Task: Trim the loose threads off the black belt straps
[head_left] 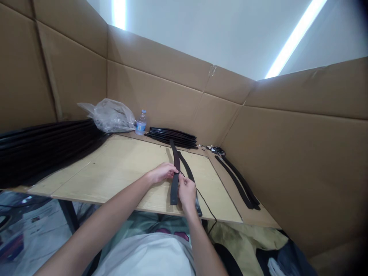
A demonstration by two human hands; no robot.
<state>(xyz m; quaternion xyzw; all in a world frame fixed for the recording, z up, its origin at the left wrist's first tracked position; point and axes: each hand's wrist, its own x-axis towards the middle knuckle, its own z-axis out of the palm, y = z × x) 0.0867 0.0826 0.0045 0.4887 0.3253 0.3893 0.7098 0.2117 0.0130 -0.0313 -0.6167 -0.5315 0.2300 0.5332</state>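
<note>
A flat, dark strip (174,190) points away from me over the board, with a shadow beside its far end. My left hand (163,172) is closed on the strip's left edge near the middle, thumb and fingers pinched. Opposite it, my right hand (187,190) is closed at the right edge, fingertips close to the left ones. A thin black cord (207,207) runs from near these fingertips, past the right hand and over the board's front edge. Just right lies a second black strip (186,166), partly hidden by my right hand.
The pale wooden board (115,168) lies on the table. Two dark strips (238,183) lie at right, below a small tangle of cords (216,150). Behind are stacked black strips (172,137), a water bottle (140,123) and a plastic bag (110,115). A long black pile (46,147) fills the left; cardboard walls (161,88) surround everything.
</note>
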